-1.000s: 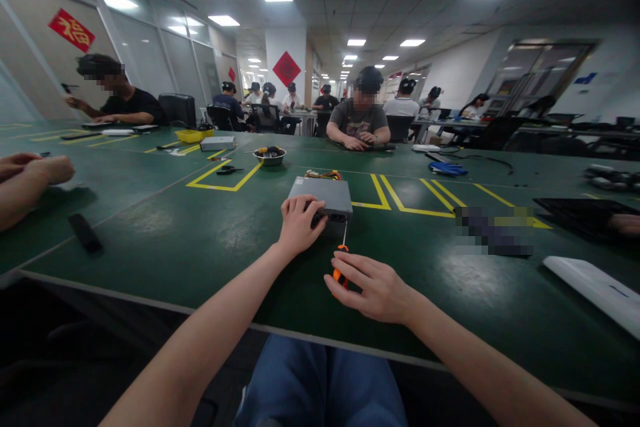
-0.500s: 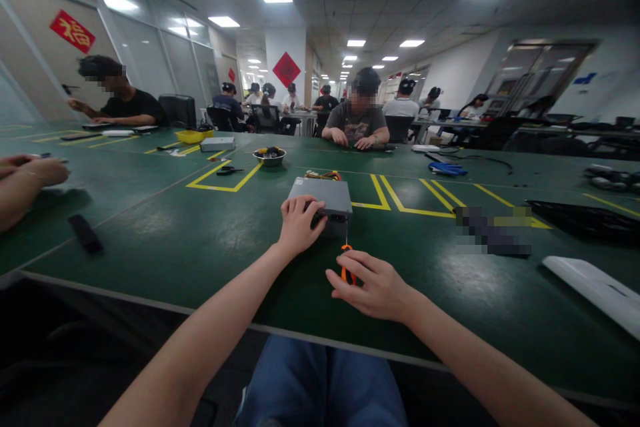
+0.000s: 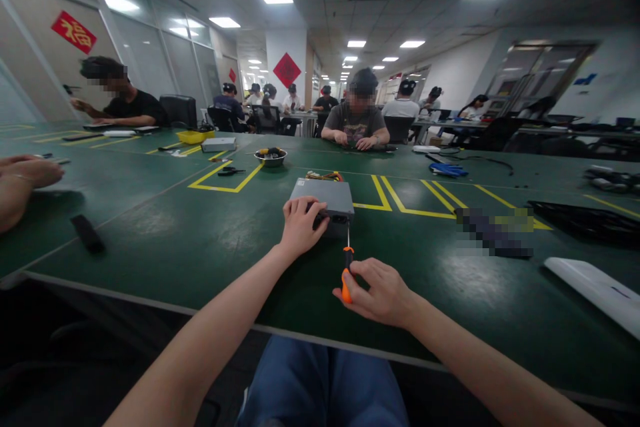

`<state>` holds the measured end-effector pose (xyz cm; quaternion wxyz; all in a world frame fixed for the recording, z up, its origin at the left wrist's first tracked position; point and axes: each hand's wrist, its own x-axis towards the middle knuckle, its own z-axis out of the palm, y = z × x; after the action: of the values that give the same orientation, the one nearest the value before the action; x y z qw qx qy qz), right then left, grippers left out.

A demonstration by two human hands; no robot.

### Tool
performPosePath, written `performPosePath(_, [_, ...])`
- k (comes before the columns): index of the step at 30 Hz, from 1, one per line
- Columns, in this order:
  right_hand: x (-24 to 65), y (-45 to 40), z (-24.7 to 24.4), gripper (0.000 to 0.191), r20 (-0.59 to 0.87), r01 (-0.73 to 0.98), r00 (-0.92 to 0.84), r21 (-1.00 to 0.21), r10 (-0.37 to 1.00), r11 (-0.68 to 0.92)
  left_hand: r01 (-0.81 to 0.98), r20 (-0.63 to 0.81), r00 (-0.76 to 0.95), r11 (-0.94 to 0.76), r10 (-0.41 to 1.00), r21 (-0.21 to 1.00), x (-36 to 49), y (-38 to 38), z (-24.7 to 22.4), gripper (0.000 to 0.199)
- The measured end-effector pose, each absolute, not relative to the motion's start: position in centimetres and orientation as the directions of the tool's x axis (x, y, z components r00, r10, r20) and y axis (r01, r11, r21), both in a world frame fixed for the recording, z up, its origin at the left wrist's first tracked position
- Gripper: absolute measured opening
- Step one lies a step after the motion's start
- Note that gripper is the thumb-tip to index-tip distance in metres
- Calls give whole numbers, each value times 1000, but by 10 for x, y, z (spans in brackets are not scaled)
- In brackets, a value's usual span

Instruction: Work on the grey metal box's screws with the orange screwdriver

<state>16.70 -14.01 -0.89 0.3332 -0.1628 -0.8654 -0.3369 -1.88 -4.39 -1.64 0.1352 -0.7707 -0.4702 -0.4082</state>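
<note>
My left hand (image 3: 300,227) lies over the near corner of a flat grey metal case (image 3: 323,196), its fingers curled down on the case's front end. My right hand (image 3: 383,292) grips the orange and black handle of a screwdriver (image 3: 346,277) just in front of the case. The thin steel shaft rises from the handle to the case's front face, where dark openings show beside my left fingers. The tip's contact point is too small to tell. A bundle of coloured wires (image 3: 324,175) sticks out behind the case.
The green workbench (image 3: 165,240) carries yellow tape outlines, a steel bowl of parts (image 3: 271,157), black-handled pliers (image 3: 230,171), a yellow tray (image 3: 190,137), a black handheld object (image 3: 87,233) and a white board (image 3: 595,287). A neighbour's hand (image 3: 25,173) rests at left; co-workers sit opposite.
My right hand has rotated the screwdriver, shifting its fingers on the handle and drawing slightly back toward me. The handle now stands more upright. My left hand stays on the case.
</note>
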Motion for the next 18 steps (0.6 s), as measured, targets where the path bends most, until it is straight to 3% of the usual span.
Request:
performPosePath(5, [156, -154, -13, 9, 627, 645, -705, 372, 332, 668, 838, 755, 228, -518, 615, 169, -19, -45, -15, 26])
performPosePath(9, [144, -171, -12, 12, 664, 834, -527, 283, 531, 474, 835, 753, 231, -523, 616, 171, -19, -44, -15, 26])
performPosePath(13, [134, -182, -10, 20, 702, 940, -309, 124, 642, 317, 830, 756, 228, -528, 613, 178, -19, -44, -16, 26])
performPosePath(18, [132, -188, -12, 26, 731, 967, -66, -120, 680, 223, 830, 750, 226, -526, 622, 186, -20, -44, -15, 27])
